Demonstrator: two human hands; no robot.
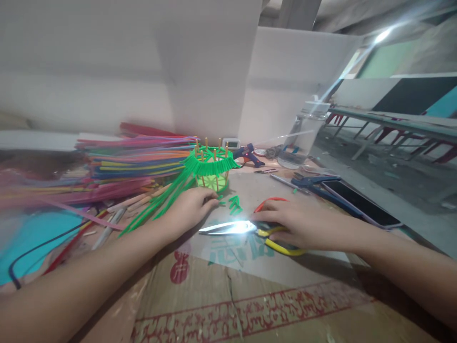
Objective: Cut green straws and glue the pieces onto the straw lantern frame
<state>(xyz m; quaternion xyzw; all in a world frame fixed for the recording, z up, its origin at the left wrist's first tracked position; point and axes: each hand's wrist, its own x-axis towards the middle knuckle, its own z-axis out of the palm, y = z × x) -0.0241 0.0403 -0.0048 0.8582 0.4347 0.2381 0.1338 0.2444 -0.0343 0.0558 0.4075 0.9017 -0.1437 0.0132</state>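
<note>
Fringed green frame, its wooden posts partly bare.
It stands beyond the left hand [194, 207] on the tabletop [214, 297] — upper ring [213, 167] covered, post tops [227, 151] exposed. The right hand's [298, 221] grip closes round the scissors' [228, 227] handles; the left grip looks narrow, though blur hides whether it holds anything — green offcuts [234, 205] lie near, loose green stems [160, 202] left.
</note>
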